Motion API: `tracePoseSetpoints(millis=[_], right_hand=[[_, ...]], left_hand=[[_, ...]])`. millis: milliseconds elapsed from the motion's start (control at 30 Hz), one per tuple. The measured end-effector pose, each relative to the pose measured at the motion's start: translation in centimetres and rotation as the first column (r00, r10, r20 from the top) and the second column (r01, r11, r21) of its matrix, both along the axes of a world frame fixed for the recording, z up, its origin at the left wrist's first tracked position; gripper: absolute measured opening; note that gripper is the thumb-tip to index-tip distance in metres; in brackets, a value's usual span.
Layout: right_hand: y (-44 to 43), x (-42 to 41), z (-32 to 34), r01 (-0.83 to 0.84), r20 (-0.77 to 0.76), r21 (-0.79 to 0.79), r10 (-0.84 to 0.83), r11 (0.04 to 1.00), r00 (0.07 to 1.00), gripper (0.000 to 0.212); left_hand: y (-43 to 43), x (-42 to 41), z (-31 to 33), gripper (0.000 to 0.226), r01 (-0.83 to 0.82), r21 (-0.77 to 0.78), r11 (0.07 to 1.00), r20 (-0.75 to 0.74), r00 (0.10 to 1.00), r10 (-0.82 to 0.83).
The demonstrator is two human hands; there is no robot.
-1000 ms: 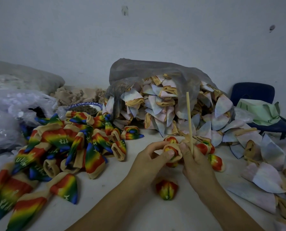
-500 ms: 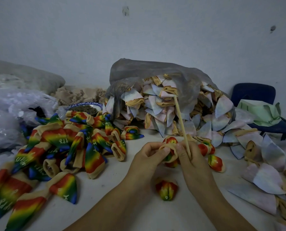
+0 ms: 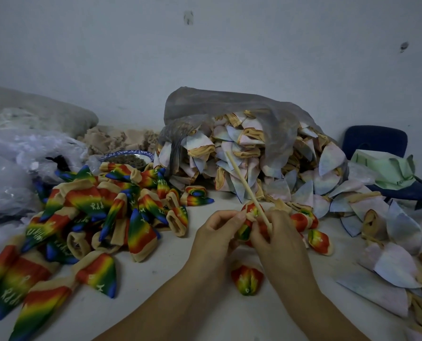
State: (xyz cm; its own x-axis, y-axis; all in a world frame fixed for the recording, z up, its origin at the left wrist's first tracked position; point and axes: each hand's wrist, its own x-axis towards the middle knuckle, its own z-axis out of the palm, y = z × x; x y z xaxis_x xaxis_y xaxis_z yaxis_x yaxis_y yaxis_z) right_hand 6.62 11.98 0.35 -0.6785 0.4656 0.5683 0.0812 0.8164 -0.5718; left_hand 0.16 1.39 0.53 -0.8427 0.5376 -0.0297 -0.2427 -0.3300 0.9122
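Though crumpled, rainbow cloth (image 3: 252,210) against stick (image 3: 244,181)

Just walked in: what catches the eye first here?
The heap of rainbow pieces at left stands out first. Behind the middle, a grey plastic bag spills pale pieces. In front, the left hand and right hand grip one rainbow piece; the right also holds a wooden stick.

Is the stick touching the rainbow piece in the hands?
Touching. The head view shows the stick lying against the rainbow piece, both pinched by the right hand.
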Motion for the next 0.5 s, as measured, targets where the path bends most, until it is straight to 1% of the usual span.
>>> tracePoseSetpoints(millis=[100,167,300,367,433,500], right_hand=[[0.00,0.07,0.25,0.003,0.003,0.022,-0.003,1.000,1.000,0.018],[-0.07,-0.12,0.36,-0.014,0.004,-0.012,0.014,1.000,1.000,0.021],[-0.06,0.08,0.57,-0.056,-0.040,-0.170,0.050,0.984,0.998,0.014],[0.10,0.13,0.59,-0.081,-0.027,-0.259,0.077,0.962,0.997,0.010],[0.16,0.11,0.68,-0.108,-0.014,-0.364,0.110,0.925,0.994,0.010],[-0.05,0.18,0.87,-0.163,-0.037,-0.484,0.166,0.859,0.985,0.012]], left_hand=[[-0.12,-0.05,0.09,0.010,0.035,0.053,0.998,0.025,0.999,-0.037],[-0.13,-0.25,0.06,0.007,0.042,0.043,0.998,0.026,0.999,-0.043],[-0.07,-0.28,0.35,0.009,0.063,0.040,0.997,0.055,0.996,-0.065],[-0.10,-0.36,0.53,0.010,0.080,0.052,0.995,0.090,0.992,-0.084],[-0.10,-0.48,0.74,0.015,0.106,0.086,0.991,0.172,0.978,-0.119],[-0.27,-0.67,0.95,0.018,0.115,0.126,0.985,0.276,0.950,-0.146]])
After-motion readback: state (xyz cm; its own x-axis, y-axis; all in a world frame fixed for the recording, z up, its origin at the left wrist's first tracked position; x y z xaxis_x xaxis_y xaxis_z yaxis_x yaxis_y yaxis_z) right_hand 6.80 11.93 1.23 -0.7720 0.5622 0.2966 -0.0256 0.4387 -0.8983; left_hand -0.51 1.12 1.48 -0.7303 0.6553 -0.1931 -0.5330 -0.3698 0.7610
